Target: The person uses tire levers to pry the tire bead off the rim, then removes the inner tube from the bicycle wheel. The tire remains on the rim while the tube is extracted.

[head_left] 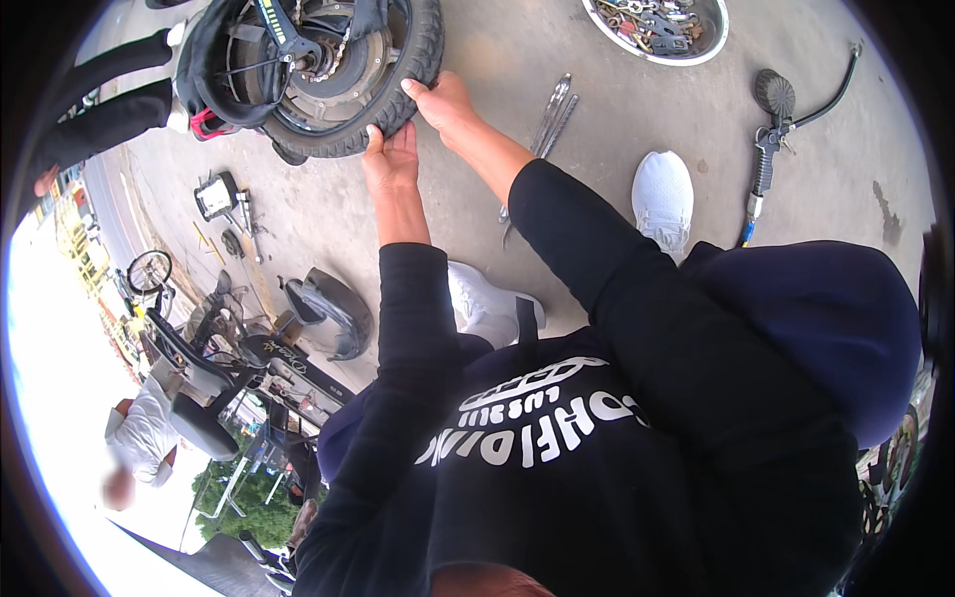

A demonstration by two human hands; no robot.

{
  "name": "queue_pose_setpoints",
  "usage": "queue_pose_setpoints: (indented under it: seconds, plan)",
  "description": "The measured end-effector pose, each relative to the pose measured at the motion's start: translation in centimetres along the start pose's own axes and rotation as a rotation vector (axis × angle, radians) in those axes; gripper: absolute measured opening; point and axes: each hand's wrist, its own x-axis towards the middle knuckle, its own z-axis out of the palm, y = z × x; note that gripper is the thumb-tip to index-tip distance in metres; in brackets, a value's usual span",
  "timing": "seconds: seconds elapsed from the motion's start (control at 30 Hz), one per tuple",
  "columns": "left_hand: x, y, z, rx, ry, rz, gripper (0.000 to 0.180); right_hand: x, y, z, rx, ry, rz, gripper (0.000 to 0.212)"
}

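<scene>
Tire [333,142] against left hand [391,167], right hand [447,103]

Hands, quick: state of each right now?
Left hand: open, thumb and fingers against the black treaded rubber tyre.
Right hand: thumb on the same tyre, other fingers mostly hidden; grip closure can't be told.

A black long-sleeved top [577,527], chunky white lettering [529,453] and a white graphic [537,382] across its front, is worn with navy trousers [821,333] and white sneakers [663,194].
</scene>
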Motion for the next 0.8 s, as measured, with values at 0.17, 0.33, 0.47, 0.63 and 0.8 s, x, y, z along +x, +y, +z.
queue_pose_setpoints:
  seconds: [0.17, 0.33, 0.47, 0.63, 0.8]
  plan:
    - [0.4, 0.9, -0.1, -0.022, 0.076, -0.076, 0.038, -0.8, -1.8, -0.9, 0.052, -0.148, 0.131, 0.025]
    - [0.2, 0.8, 0.0, -0.025, 0.012, -0.033, 0.034, 1.0, -1.2, -4.0, 0.220, -0.501, 0.135, 0.044]
    - [0.2, 0.5, 0.6, -0.046, 0.070, -0.025, 0.035, 1.7, -1.4, -4.1, 0.320, -0.556, 0.207, 0.059]
    - [0.4, 0.6, -1.9, -0.055, -0.038, -0.033, 0.038, 1.4, 0.2, -2.3, 0.278, -0.471, 0.107, 0.057]
    - [-1.3, 5.2, -0.3, 0.752, 0.124, -0.225, 0.038, 0.7, 1.2, -1.9, 0.298, -0.360, 0.107, 0.050]
